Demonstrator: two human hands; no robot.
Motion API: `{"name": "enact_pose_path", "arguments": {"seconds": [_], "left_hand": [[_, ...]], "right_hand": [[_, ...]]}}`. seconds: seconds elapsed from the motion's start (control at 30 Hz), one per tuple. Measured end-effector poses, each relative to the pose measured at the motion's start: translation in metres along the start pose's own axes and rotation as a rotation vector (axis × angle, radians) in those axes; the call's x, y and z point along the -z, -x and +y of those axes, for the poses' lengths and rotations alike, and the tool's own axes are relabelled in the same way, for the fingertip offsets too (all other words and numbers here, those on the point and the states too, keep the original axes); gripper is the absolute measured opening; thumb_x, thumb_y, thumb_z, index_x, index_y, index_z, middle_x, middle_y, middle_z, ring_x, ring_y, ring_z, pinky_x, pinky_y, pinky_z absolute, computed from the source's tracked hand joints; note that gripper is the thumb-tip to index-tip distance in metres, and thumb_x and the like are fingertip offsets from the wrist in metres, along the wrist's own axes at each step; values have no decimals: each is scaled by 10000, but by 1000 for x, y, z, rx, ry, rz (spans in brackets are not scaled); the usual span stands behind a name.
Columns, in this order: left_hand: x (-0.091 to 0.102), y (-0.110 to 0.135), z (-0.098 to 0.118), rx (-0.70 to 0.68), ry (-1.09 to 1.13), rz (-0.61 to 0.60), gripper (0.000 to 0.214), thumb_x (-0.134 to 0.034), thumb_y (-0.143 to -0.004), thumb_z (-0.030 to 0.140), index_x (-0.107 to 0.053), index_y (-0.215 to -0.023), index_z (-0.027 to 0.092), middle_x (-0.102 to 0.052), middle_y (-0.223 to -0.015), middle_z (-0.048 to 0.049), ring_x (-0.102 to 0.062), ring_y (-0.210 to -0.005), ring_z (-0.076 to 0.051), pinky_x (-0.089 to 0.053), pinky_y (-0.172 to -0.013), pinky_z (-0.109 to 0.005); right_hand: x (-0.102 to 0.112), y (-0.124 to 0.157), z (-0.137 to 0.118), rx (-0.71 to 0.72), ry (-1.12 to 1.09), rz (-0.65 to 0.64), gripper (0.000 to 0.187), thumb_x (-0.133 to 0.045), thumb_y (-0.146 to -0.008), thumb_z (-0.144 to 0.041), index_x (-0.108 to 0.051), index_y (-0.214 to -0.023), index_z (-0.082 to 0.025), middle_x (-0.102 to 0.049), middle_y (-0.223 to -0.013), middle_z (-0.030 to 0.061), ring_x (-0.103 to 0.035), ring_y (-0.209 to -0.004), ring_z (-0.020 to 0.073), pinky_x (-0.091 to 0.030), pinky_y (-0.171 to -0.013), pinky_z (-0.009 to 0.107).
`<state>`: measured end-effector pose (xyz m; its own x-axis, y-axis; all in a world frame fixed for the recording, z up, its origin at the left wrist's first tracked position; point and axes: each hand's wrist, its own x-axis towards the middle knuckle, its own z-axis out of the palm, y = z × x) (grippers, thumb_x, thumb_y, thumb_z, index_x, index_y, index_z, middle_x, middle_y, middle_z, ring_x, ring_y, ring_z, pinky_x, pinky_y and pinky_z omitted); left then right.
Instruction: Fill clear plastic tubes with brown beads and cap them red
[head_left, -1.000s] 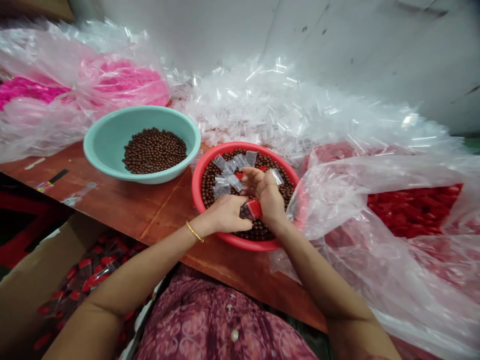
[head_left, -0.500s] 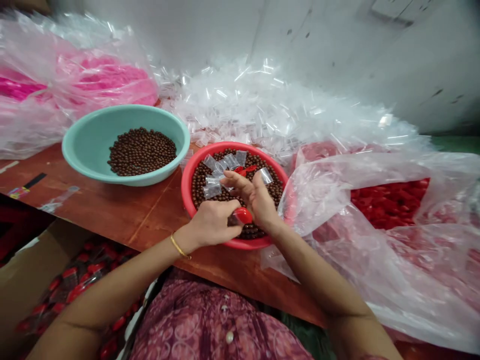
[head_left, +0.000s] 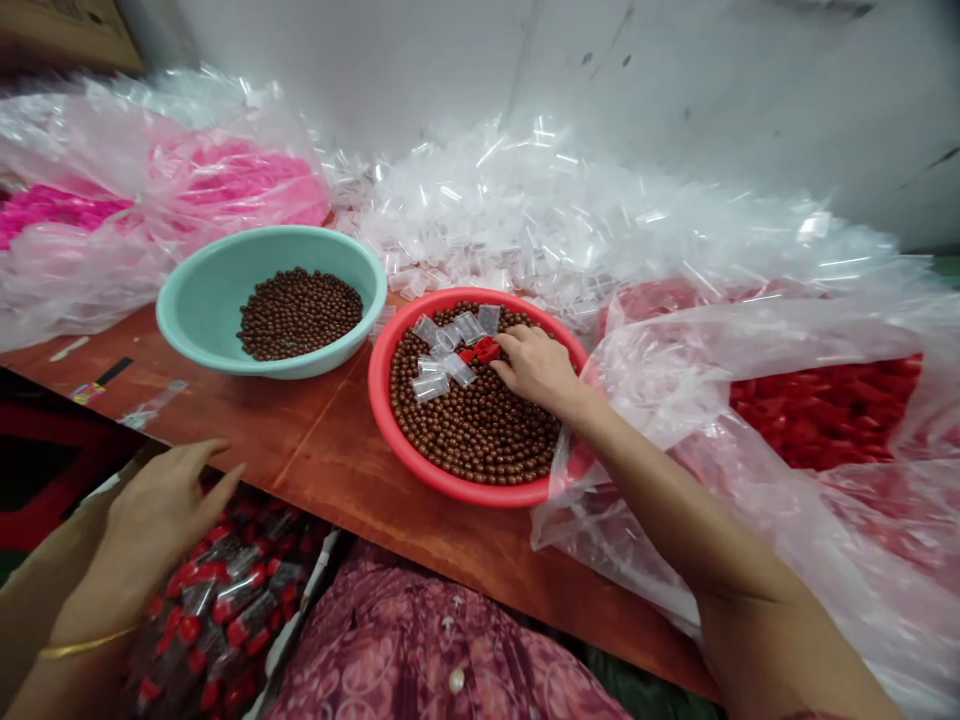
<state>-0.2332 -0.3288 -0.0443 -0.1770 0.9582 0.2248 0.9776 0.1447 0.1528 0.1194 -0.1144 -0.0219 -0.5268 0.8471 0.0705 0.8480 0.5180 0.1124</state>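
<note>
My right hand [head_left: 541, 368] reaches into the red basin [head_left: 382, 405], its thumb and fingertips pinched at a red plastic cap [head_left: 487, 349]. Another red cap touches it on the left. Several clear plastic tubes [head_left: 430, 386] lie around these on a bed of brown beads [head_left: 480, 430]. At the lower left, my left hand [head_left: 161, 515] hovers over the cardboard box [head_left: 45, 600], fingers apart and nothing in them. Clear tubes with red caps [head_left: 225, 590] fill that box.
A teal basin [head_left: 180, 320] with brown beads stands left of the red one. Behind them spreads a heap of clear tubes [head_left: 555, 220]. Plastic bags hold pink pieces [head_left: 240, 185] at the left and red caps [head_left: 832, 410] at the right. The wall rises behind.
My left hand has moved from above the red basin to the box and let go of the red-capped tube. My right hand has turned down onto the red caps.
</note>
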Motion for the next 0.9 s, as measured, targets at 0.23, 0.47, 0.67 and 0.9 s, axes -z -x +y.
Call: {"name": "enact_pose_path", "arguments": {"seconds": [0.23,0.47,0.67,0.9], "left_hand": [[11,-87,136,-520,18,-32,237,-460,-880,274,-656,-829,151,-682,-791,-76,-610,-800,-214,-462,-751,-335],[-28,-138,191,-520,-175,-444,308,-529,-832,342,-634,-991,99,-694,-940,-161,-648,-917,-282,-478,-747,-336],[-21,-147,179,-660,-174,-500,316,-379,-884,187,-604,-1103,146,-681,-927,-126,-650,-839,-229,-467,-688,-302],[-36,-158,174,-1273,4,-466,255,-444,-829,88,-665,-920,177,-665,-845,-86,-612,-805,-171,-451,-726,-263]], "right_hand": [[-11,-15,-9,121,111,-63,256,-375,-912,-213,-593,-1010,-121,-647,-982,148,-505,-962,264,-315,-806,369],[-11,-7,-1,91,78,-20,243,-423,-885,-262,-606,-947,-115,-637,-969,167,-498,-942,283,-291,-822,398],[-15,23,12,-75,-509,218,173,-508,-844,-308,-537,-952,-175,-634,-856,73,-557,-756,196,-387,-677,304],[-34,35,17,-147,-1333,463,268,-565,-799,-458,-456,-888,-230,-527,-688,-49,-505,-569,98,-416,-542,241]]}}
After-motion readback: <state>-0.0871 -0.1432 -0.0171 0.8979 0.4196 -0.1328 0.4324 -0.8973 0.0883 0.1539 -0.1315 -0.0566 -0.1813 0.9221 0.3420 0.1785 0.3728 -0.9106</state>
